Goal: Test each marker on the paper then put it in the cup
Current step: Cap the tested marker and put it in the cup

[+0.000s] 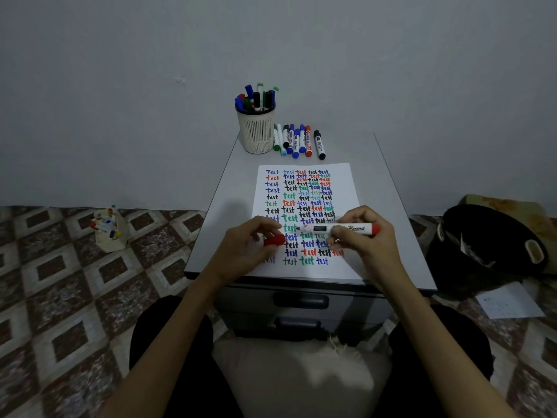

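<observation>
The paper (304, 212) bears many handwritten "test" words in several colours.

The left hand (241, 251) covers the lower-left words on the paper (304, 188) and part of the red cap (275, 240) it pinches. The right hand (364, 236) hides words at the paper's right edge and the middle of the red marker (340, 228), so its print reads only in part. The cup (256, 131) hides the lower halves of the standing markers (256, 101). Labels on the loose markers (297, 141) are too small to read. At left, the box (110, 229) on the floor (60, 282) is blurred. Both forearms (168, 342) run off the bottom edge.
</observation>
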